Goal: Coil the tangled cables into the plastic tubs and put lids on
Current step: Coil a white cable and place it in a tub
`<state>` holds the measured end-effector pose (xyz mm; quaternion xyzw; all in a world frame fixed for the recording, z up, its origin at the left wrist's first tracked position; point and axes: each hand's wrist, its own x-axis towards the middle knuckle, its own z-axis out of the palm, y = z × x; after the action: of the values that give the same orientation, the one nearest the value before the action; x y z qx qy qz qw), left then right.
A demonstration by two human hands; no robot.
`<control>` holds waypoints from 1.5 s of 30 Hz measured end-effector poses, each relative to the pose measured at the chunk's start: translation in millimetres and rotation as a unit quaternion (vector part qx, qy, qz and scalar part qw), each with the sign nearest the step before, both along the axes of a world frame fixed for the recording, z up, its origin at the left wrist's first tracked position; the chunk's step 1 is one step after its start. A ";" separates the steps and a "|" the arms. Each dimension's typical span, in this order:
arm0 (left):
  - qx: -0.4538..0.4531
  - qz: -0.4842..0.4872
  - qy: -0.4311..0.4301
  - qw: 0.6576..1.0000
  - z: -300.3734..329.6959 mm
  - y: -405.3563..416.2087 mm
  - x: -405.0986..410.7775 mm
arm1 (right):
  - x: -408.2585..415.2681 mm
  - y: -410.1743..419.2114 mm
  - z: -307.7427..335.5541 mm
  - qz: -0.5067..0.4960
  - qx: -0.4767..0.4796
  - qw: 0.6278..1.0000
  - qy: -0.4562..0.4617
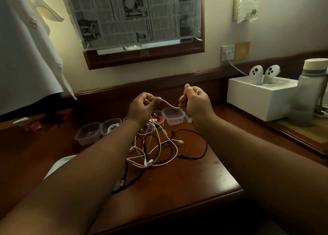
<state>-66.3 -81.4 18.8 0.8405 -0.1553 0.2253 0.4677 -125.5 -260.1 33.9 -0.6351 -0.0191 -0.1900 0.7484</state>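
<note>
A pale cable (167, 104) hangs stretched above the tangled cables (156, 149) on the wooden desk (204, 178), pinched by the curled fingers of the left hand (140, 107) and gripped in the right hand (195, 103), with open plastic tubs (87, 133) just behind.

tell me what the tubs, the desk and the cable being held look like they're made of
Tubs: clear, slightly frosted plastic; the desk shows through the walls.
Desk: looks like dark reddish wood or veneer, glossy, with small scuffs.
Cable, held between the left hand and right hand: pale, possibly braided sheath; too blurred to be sure.
</note>
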 end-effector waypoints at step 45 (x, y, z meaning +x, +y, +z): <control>-0.270 -0.134 0.298 0.906 26.9 2.0 -126.4 | -83.9 21.4 -29.0 0.062 -0.263 0.963 0.014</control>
<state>-192.7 -79.5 45.7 0.6814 -0.0532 -0.0670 0.7269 -209.4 -238.7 4.9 -0.8100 -0.0973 -0.1227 0.5651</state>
